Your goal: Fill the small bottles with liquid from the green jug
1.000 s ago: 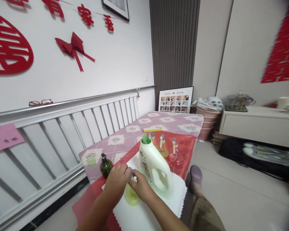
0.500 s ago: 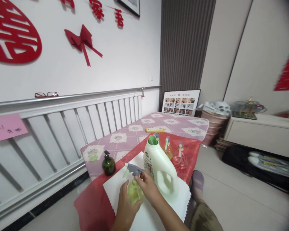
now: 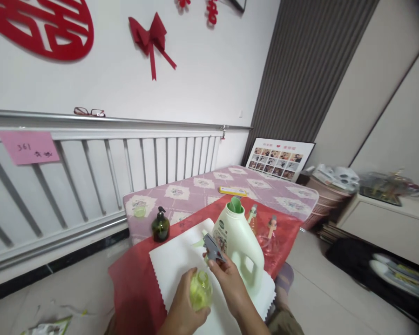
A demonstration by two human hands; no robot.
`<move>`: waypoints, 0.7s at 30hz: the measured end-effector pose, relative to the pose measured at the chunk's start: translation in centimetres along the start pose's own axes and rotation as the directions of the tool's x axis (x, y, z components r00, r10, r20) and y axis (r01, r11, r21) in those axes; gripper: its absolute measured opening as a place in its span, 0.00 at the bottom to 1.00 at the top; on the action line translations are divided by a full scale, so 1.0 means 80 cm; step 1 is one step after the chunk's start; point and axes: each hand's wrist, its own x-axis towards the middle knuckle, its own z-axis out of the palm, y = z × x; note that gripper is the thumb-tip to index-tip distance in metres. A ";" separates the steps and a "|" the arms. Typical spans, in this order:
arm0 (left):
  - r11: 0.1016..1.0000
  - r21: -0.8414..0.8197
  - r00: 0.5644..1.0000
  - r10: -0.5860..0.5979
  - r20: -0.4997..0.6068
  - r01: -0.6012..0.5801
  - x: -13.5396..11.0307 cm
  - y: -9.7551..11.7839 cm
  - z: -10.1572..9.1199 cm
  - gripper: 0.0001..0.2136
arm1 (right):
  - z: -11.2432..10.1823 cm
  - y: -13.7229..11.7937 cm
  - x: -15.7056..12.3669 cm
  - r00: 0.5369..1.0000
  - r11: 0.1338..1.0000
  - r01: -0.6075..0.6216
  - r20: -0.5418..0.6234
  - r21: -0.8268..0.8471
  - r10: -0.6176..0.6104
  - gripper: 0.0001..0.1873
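My left hand (image 3: 186,309) is wrapped round a small round yellow-green spray bottle (image 3: 200,289), held above a white cloth (image 3: 176,267). My right hand (image 3: 228,281) pinches the grey spray head (image 3: 212,247), lifted off the bottle's neck, with a pale tube trailing to its left. A large cream detergent jug (image 3: 239,239) with a green spout stands on the cloth just right of my right hand.
A dark green pump bottle (image 3: 160,226) stands on the red cloth (image 3: 132,284). Two more spray bottles (image 3: 270,232) stand behind the jug. A yellow flat object (image 3: 232,191) and a green cap (image 3: 139,211) lie on the purple patterned tabletop (image 3: 195,184). A white railing runs left.
Both hands have lifted the green bottle off the cloth. The grey spray head has come off its neck and risen in my right hand. My view has swung left and down.
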 end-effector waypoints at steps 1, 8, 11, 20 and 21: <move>1.000 -0.005 1.000 0.001 0.007 -0.001 -0.003 0.000 0.000 0.43 | 0.000 0.001 -0.004 1.000 1.000 -0.012 0.018 -0.005 0.012 0.24; 0.999 -0.016 0.999 0.043 0.002 -0.043 -0.009 0.010 -0.001 0.42 | 0.002 0.005 -0.012 0.997 0.997 -0.038 0.070 -0.068 0.042 0.23; 0.999 -0.011 0.999 0.037 -0.015 -0.037 -0.010 0.013 -0.001 0.42 | 0.001 0.004 -0.009 0.998 0.995 -0.022 0.059 -0.100 0.028 0.22; 1.000 0.000 1.000 0.018 -0.020 -0.018 -0.012 0.022 -0.004 0.43 | -0.003 -0.005 -0.011 0.993 0.983 -0.082 0.075 -0.164 0.096 0.24; 1.000 -0.001 1.000 0.014 -0.015 -0.014 -0.013 0.024 -0.004 0.44 | -0.005 -0.006 -0.012 0.988 0.981 -0.098 0.102 -0.167 0.116 0.23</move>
